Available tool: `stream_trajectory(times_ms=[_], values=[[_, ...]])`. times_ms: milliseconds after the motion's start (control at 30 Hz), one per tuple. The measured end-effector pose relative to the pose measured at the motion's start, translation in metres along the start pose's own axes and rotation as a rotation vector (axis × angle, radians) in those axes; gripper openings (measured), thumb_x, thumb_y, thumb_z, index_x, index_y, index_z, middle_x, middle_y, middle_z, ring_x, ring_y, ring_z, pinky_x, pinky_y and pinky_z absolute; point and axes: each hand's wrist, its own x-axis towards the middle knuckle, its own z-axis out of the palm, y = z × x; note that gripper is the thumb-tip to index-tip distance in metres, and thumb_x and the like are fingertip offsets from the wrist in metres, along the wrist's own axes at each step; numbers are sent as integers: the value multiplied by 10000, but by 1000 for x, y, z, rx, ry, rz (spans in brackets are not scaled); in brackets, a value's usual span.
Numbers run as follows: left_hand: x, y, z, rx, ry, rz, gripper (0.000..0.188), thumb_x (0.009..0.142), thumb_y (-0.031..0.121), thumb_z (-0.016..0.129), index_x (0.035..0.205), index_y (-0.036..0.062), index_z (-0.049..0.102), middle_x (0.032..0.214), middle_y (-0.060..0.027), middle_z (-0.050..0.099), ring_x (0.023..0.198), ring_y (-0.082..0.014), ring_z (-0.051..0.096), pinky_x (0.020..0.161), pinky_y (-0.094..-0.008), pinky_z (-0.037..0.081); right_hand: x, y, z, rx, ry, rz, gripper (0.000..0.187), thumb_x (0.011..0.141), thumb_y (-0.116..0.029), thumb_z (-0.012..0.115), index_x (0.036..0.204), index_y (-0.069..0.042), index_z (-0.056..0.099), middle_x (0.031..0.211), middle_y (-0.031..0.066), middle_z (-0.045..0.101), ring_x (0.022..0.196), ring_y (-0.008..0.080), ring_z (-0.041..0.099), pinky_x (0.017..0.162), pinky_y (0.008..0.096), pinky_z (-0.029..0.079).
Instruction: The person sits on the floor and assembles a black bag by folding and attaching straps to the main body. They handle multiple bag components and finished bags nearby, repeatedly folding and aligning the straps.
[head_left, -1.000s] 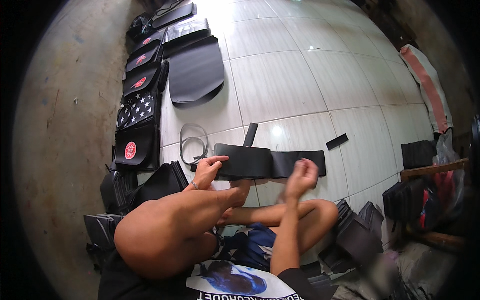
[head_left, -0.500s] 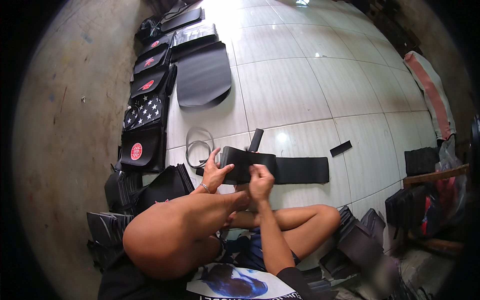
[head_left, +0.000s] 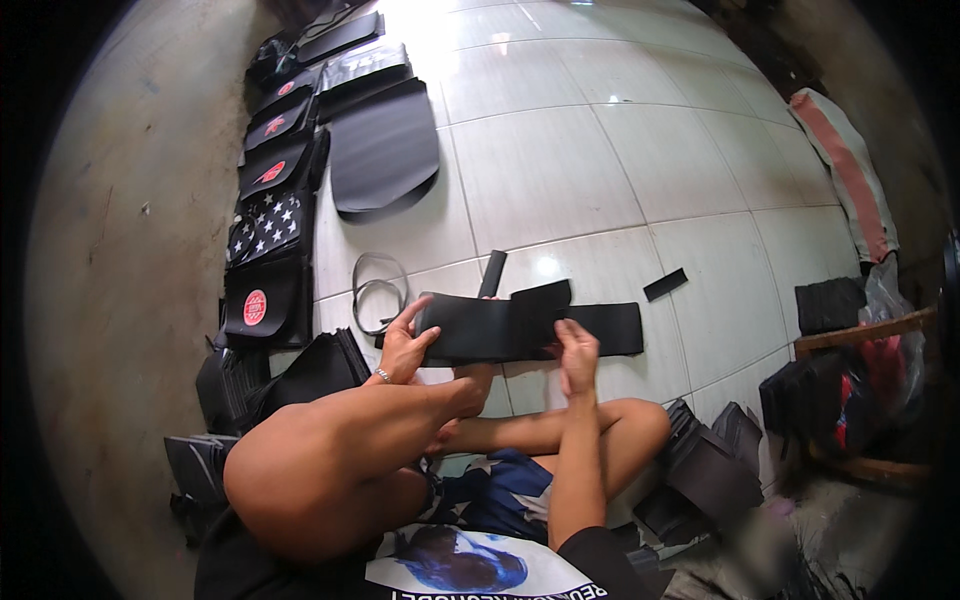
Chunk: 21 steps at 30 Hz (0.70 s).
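A long black strip of material [head_left: 500, 328] lies across the white tiled floor [head_left: 560, 170] in front of my crossed legs. My left hand [head_left: 405, 345] pinches its left end, thumb on top. My right hand [head_left: 575, 350] presses the strip near its middle, where a flap [head_left: 540, 295] is folded up and over. The right end of the strip [head_left: 615, 328] lies flat past my right hand.
Two small black strips [head_left: 491, 273] [head_left: 665, 284] and a coiled dark cord [head_left: 378, 290] lie near the piece. A big black rounded panel [head_left: 383, 148] and a row of black bags with red and star prints [head_left: 265, 230] run along the left wall. Black stacks [head_left: 700, 465] sit at right.
My right hand slid from the strip's right part in toward its middle, folding a flap of the material over. My left hand stayed on the left end.
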Motion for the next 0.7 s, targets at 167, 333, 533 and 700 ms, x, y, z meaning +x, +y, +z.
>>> stream_trajectory(times_ms=[167, 333, 533, 700], values=[[-4, 11, 6, -148, 105, -155, 694, 832, 15, 714, 1444, 25, 388, 1134, -164, 657, 934, -155, 656, 801, -256, 551, 4, -32, -42, -482, 1169, -588, 177, 929, -62, 568, 1071, 36, 606, 969, 123, 639, 854, 207, 614, 790, 336, 515], [-2, 21, 1, -288, -30, -284, 637, 864, -15, 686, 1394, -99, 343, 1145, -179, 653, 985, -198, 665, 862, -293, 552, -26, 2, 58, -532, 314, -537, 151, 894, -109, 665, 1009, -13, 643, 946, 81, 628, 797, 188, 602, 731, 307, 508], [-4, 29, 12, -239, -69, -212, 373, 857, 11, 699, 1194, -72, 562, 996, -106, 708, 833, -108, 662, 694, -238, 550, -46, 44, 113, -914, -101, -596, 405, 820, -237, 771, 1134, 6, 690, 1065, 146, 629, 932, 302, 633, 836, 384, 502], [-3, 36, 13, -135, -15, -235, 350, 838, 26, 719, 1150, -64, 588, 936, -99, 716, 780, -107, 663, 661, -252, 555, -49, 50, 114, -869, -137, -484, 382, 844, -280, 735, 1125, -22, 707, 1081, 118, 617, 1009, 276, 602, 865, 386, 441]])
